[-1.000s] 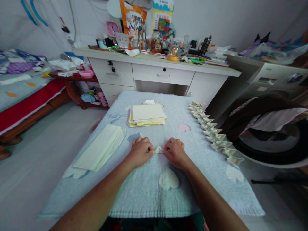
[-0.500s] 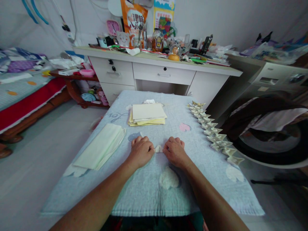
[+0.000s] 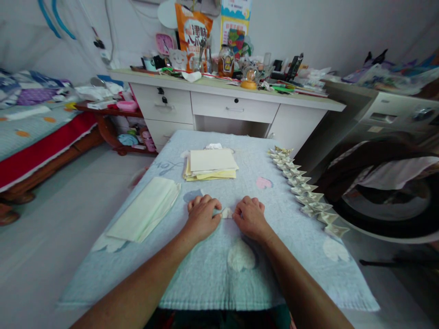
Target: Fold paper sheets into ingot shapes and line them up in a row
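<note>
A small folded piece of pale paper [image 3: 227,213] lies on the cloth-covered table between my two hands. My left hand [image 3: 204,216] is at its left end, fingers curled, with a slight gap between thumb and index finger. At the right end, my right hand [image 3: 249,216] pinches the paper, its other fingers tucked in. Along the table's right side runs a row of folded paper pieces [image 3: 303,187] with pointed tips, set close together. Beyond my hands sits a stack of cream and yellow paper sheets [image 3: 213,161]. Long pale green sheets [image 3: 144,210] lie left of my left hand.
A light blue patterned cloth [image 3: 192,278] covers the table. Behind it stands a white desk [image 3: 236,107] crowded with jars, bags and small items. A washing machine [image 3: 387,114] with laundry in its door is at right; a bed [image 3: 44,151] is at left.
My left index finger has lifted a little away from the thumb, opening a small gap. The right hand keeps its place by the paper. The whole view has shifted slightly.
</note>
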Demonstrator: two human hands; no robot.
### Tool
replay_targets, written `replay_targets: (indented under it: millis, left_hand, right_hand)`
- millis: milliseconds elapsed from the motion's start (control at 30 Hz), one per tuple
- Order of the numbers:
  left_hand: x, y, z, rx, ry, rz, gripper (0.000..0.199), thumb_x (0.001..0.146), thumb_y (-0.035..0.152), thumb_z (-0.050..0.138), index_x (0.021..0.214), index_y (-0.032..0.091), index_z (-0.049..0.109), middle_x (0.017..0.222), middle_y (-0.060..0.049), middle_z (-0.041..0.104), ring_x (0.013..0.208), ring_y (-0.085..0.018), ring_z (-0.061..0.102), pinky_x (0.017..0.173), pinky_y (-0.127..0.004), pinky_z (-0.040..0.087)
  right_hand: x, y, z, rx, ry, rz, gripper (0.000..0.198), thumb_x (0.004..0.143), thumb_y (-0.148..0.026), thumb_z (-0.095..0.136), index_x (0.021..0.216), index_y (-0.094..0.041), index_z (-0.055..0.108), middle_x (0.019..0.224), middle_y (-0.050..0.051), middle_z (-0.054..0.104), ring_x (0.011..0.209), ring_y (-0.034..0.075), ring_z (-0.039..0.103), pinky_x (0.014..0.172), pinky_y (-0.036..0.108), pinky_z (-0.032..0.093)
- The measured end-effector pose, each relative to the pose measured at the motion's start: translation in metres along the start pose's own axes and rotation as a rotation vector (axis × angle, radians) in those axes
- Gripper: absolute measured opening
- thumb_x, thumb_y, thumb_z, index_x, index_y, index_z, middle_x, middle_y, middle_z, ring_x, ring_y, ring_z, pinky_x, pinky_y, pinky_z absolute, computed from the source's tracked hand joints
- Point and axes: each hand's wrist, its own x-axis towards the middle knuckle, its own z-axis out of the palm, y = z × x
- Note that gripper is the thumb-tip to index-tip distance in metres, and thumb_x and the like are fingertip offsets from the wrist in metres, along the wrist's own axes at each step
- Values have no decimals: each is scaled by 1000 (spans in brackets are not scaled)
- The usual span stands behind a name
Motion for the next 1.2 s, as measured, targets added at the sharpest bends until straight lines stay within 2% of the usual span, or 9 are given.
replay_targets:
  millis: [167,300,500,767,933,1033,1100,1200]
  left_hand:
    - [3,-1,0,-51,-14,11,13,76,27,61,87,27,67,98,-2,62,100,-25,48,87,-40,27]
    - [5,-1,0,-79,-34,19,13,75,26,61,86,27,69,97,-2,62,101,-25,48,87,-40,27]
    - [5,-2,-2,-127,-35,52,13,73,22,61,84,26,68,96,-1,62,99,-24,50,86,-39,29]
    - [6,0,-3,-240,-47,152,12,71,12,58,77,21,61,83,1,65,93,-20,55,88,-36,32]
    - [5,1,-5,-340,-44,221,16,74,24,66,90,22,65,77,2,64,82,-18,57,86,-35,35]
    - [6,1,-7,-387,-44,278,11,79,33,65,82,23,70,75,1,65,83,-18,57,85,-34,36]
    - [7,0,-8,-475,-33,256,14,81,33,62,78,21,70,76,0,66,82,-17,57,83,-31,39]
    - [8,-3,-8,-629,-10,150,16,81,32,60,83,18,68,81,-1,66,81,-16,58,79,-28,43]
  right_hand:
    - [-3,0,3,76,69,-35,10,80,-27,59,87,-21,62,96,6,53,94,23,43,82,37,27]
    - [-3,0,7,101,112,-90,11,77,-26,61,87,-21,61,94,5,52,94,23,42,83,37,27]
    - [-2,-2,9,115,134,-106,16,79,-33,63,87,-20,61,93,5,51,92,23,41,83,37,27]
    - [-3,2,6,241,98,-173,9,80,-27,65,81,-20,59,91,3,52,91,21,43,81,35,28]
    - [-4,2,1,325,89,-225,9,81,-24,65,79,-19,58,91,3,53,92,20,44,82,35,30]
    - [-5,2,-1,393,108,-258,7,82,-24,63,81,-20,57,91,2,53,92,20,44,82,34,31]
    - [-6,3,-4,443,123,-270,11,80,-22,63,89,-20,57,93,2,53,93,20,45,84,34,33]
    - [-7,4,-7,504,122,-284,24,76,-21,64,98,-20,56,96,2,54,95,20,46,85,33,33]
